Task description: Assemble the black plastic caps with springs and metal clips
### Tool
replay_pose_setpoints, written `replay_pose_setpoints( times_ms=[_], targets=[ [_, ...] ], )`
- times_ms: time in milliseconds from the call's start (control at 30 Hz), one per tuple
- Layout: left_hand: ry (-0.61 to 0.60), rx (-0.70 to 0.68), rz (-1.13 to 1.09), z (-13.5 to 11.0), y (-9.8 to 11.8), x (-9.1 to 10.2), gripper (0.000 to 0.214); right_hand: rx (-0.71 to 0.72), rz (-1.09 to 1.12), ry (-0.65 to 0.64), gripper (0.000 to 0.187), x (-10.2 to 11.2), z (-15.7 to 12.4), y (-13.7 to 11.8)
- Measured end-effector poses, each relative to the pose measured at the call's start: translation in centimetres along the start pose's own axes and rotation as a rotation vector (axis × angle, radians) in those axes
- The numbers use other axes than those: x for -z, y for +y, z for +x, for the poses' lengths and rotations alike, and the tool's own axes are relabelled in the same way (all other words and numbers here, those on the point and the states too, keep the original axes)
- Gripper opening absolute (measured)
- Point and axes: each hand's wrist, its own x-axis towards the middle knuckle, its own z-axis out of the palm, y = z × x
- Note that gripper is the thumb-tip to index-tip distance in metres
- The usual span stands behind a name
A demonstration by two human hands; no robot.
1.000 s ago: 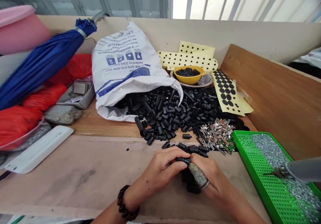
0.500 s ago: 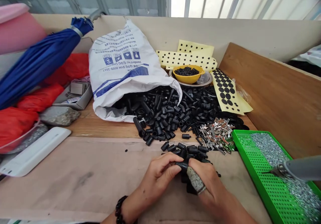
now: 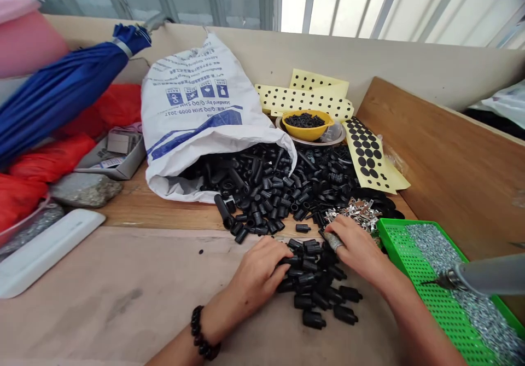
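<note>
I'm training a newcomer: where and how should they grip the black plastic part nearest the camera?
Probably pinch the black plastic part by its wide barrel, coming from above on the near side: it lies sideways, narrow tip pointing right, and the heap of similar parts sits behind it.

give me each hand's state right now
Left hand: curled around a black plastic cylinder; firm grip cannot be told.
Right hand: at the shiny silver metal strips; open or closed cannot be told.

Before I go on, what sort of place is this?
Likely a workshop assembly bench: black parts spill from a white sack, and a green tray holds small silvery pieces beside a driver-like tool.
</note>
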Motion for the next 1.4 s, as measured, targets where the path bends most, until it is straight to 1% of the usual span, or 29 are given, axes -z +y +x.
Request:
replay_pose_setpoints(
  times_ms=[100,233,333,433,533,600,633,700,733,800,833,867,933,1000,1067,1167,1233,1267,1333,1400],
  targets=[
    [-0.039,-0.030,0.043,-0.3,-0.3,-0.2,0.015,0.004,-0.136,-0.019,0.019,-1.0,1.1,-0.4],
    [-0.072,-0.025,0.035,-0.4,-0.4,0.0,0.016,0.010,-0.181,-0.025,0.019,-1.6,2.1,-1.0],
    [-0.049,-0.004,-0.006,0.0,-0.2,0.3,0.015,0.020,-0.188,-0.023,0.020,-2.0,2.6,-1.0],
    [-0.002,0.044,-0.050,1.1,0.2,0.9,0.014,0.036,-0.169,-0.013,0.021,-2.0,2.8,-0.7],
    [0.010,0.125,-0.148,3.0,0.7,1.2,0.016,0.069,-0.127,0.005,0.021,-0.9,2.5,-0.7],
    [0.012,0.227,-0.265,4.5,1.0,1.1,0.018,0.117,-0.055,0.050,0.021,0.1,2.2,-1.1],
    [-0.006,0.280,-0.367,5.2,1.1,0.9,0.018,0.154,-0.003,0.091,0.020,0.6,2.0,-1.4],
    [-0.038,0.377,-0.689,6.4,1.1,0.2,0.017,0.228,0.079,0.181,0.019,1.4,1.5,-2.0],
    [-0.032,0.430,-0.847,6.7,1.1,-0.2,0.017,0.250,0.111,0.227,0.019,1.6,1.3,-2.2],
    [0.031,0.531,-1.094,7.0,1.2,-0.9,0.019,0.269,0.167,0.294,0.020,1.6,0.8,-2.5],
    [0.061,0.577,-1.179,6.9,1.2,-1.2,0.022,0.275,0.199,0.311,0.021,1.4,0.6,-2.5],
    [0.082,0.616,-1.247,6.7,1.3,-1.4,0.024,0.285,0.233,0.316,0.022,1.1,0.3,-2.6],
    [0.085,0.674,-1.337,6.3,1.5,-1.8,0.028,0.300,0.275,0.301,0.022,0.5,0.0,-2.6],
    [0.088,0.703,-1.355,6.0,1.6,-2.0,0.029,0.306,0.289,0.286,0.022,0.1,-0.3,-2.6],
    [0.095,0.697,-1.324,5.8,1.6,-2.1,0.027,0.311,0.312,0.278,0.023,0.0,-0.5,-2.6],
    [0.102,0.669,-1.251,5.6,1.5,-2.1,0.021,0.290,0.373,0.278,0.036,0.5,-0.8,-2.4],
    [0.101,0.660,-1.210,5.6,1.4,-1.8,0.017,0.239,0.384,0.281,0.044,0.7,-0.9,-2.0],
    [0.098,0.657,-1.193,5.5,1.3,-1.7,0.016,0.214,0.377,0.275,0.045,0.8,-0.9,-1.8],
    [0.082,0.644,-1.164,5.3,1.3,-1.6,0.015,0.193,0.366,0.240,0.044,0.8,-1.0,-1.6],
    [0.046,0.630,-1.129,5.2,1.3,-1.6,0.014,0.202,0.373,0.189,0.039,0.6,-1.0,-1.6]
  ],
)
